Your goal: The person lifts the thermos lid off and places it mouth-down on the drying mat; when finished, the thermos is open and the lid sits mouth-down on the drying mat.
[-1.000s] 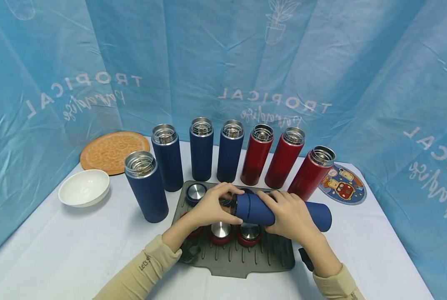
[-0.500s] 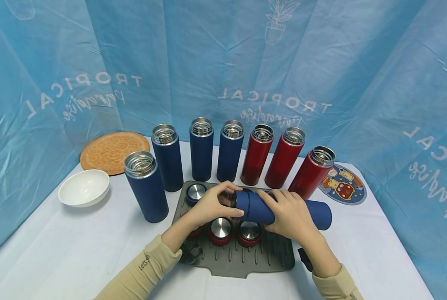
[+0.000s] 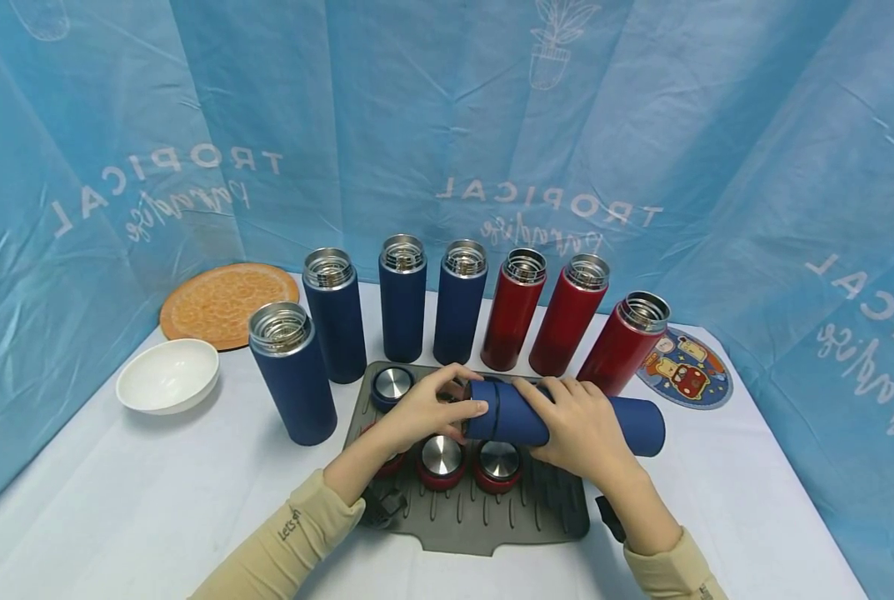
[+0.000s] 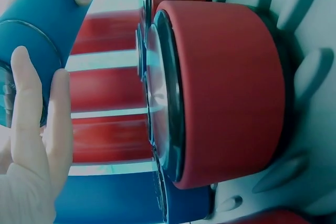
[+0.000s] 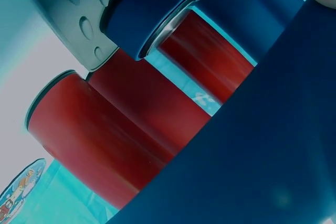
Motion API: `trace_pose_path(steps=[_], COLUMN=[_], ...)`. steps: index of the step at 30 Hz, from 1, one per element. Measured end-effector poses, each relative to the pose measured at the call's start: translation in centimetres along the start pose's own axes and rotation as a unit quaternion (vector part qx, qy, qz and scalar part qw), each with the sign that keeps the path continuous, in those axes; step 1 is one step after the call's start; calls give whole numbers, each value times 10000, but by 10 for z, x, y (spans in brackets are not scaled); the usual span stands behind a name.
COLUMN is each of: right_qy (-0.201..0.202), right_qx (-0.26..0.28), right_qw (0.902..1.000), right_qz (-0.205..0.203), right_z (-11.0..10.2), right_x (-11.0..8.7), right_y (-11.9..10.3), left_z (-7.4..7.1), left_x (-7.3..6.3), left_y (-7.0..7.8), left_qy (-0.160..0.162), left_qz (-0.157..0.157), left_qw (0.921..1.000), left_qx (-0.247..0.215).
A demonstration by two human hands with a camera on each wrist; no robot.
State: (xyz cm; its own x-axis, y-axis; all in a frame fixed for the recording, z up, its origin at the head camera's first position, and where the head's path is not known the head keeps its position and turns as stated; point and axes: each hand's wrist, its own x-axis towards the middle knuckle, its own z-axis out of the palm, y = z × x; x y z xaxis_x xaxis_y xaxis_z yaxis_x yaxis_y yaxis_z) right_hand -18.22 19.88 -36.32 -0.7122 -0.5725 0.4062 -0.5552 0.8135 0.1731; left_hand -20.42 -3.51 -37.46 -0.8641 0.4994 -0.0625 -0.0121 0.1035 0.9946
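Observation:
A blue thermos bottle (image 3: 640,427) lies nearly level above the grey ribbed mat (image 3: 491,533), its cap end pointing left. My right hand (image 3: 585,429) grips its body from above. At the other end my left hand (image 3: 433,410) holds the blue cap (image 3: 482,408) between thumb and fingers; a thin dark seam separates cap and body. The left wrist view shows two fingers (image 4: 27,108) lying against the cap. Below the bottle, red lids (image 3: 441,461) with silver tops stand on the mat, one partly hidden by my left wrist. A blue lid (image 3: 392,385) stands at the mat's back left.
Several uncapped blue bottles (image 3: 294,379) stand upright in an arc behind and left of the mat. Red uncapped bottles (image 3: 516,321) stand at the back right. A white bowl (image 3: 169,379) and orange round mat (image 3: 229,304) are left; a patterned round mat (image 3: 688,379) is right.
The fingers of my left hand have shifted round the cap, the lower one moving up. The bottle has tipped slightly, its base a little higher. My right hand keeps its grip.

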Motion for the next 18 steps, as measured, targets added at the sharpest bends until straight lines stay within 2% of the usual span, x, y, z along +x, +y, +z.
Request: trace_pose_path(steps=[10,15,18], right_qy=[159,178,185], right_qx=[21,43,66], right_qw=[9998,9998,9997], right_qz=[-102,-119,-131], right_z=[1,1,2], right_x=[1,1,1], right_y=[1,1,0], left_z=[0,-1,-3], left_x=[2,1,-1], left_y=[0,1,-1], left_qy=[-61,-67,-110], left_qz=[-169,-300,-113], left_qw=[9997,9995,9990], left_qx=[-170,57,408])
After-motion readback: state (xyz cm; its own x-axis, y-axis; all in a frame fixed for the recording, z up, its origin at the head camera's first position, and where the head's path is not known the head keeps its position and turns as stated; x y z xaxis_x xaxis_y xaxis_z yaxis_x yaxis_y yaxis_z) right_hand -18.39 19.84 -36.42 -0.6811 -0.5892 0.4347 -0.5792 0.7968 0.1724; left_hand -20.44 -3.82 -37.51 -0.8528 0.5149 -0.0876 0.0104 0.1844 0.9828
